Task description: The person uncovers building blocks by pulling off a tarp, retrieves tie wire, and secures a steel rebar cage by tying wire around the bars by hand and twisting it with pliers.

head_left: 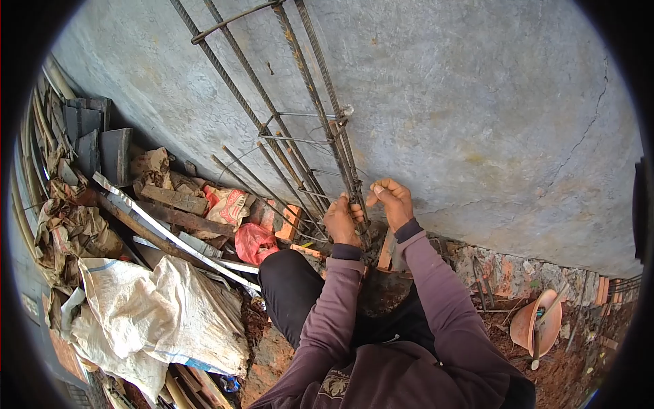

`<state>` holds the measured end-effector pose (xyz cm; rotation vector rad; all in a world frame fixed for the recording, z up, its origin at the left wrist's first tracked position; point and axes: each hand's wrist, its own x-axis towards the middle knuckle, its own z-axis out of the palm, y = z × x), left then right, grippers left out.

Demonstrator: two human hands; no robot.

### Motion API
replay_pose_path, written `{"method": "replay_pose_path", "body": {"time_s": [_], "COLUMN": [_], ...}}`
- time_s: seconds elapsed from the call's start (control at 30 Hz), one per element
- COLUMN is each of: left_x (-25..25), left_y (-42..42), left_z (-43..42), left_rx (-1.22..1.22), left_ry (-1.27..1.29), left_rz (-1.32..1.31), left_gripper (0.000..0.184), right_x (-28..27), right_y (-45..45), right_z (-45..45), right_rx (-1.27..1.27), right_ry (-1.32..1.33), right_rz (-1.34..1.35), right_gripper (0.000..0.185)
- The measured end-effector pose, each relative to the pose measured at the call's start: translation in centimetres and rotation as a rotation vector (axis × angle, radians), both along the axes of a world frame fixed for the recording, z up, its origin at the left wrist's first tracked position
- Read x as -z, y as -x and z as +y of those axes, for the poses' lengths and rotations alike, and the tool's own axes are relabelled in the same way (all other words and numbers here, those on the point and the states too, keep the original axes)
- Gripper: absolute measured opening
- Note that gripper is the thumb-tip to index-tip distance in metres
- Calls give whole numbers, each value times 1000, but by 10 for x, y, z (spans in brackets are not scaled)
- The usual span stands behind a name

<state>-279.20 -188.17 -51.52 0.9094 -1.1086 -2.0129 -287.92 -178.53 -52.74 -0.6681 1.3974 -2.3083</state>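
Note:
A cage of ribbed steel rebar (298, 58) stands upright against the grey wall, its bars joined by thin square stirrups (296, 140). Low on the cage, my left hand (343, 221) is closed around one of the bars, with fingertips showing on its right side. Just to the right of the bars, my right hand (393, 203) is raised with thumb and forefinger pinched together. Whatever sits in that pinch is too small to make out. Shorter starter bars (248, 178) lean in at the cage's foot, near an orange brick (288, 222).
To the left lie a white woven sack (167, 307), a long pale metal strip (177, 238), crumpled brown paper (85, 228), a red plastic bag (255, 243) and dark tiles (114, 155). An orange bowl (538, 320) with a trowel-like tool is on the soil at right.

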Motion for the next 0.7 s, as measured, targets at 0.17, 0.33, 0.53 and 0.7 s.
{"method": "replay_pose_path", "body": {"time_s": [0.17, 0.33, 0.53, 0.7], "left_x": [17, 21, 24, 7], "left_y": [0, -11, -9, -14], "left_z": [17, 32, 35, 40], "left_rx": [-31, -28, -52, 95], "left_ry": [22, -26, -293, -562], "left_rz": [105, 157, 172, 401], "left_gripper": [27, 37, 18, 16], "right_x": [-11, 24, 11, 49], "right_y": [-16, -45, -78, -108], "right_z": [16, 20, 48, 62], "right_rx": [-61, -135, -124, -125], "right_ry": [-31, 476, 406, 645], "right_rz": [41, -518, -569, -853], "right_gripper": [24, 33, 35, 34]}}
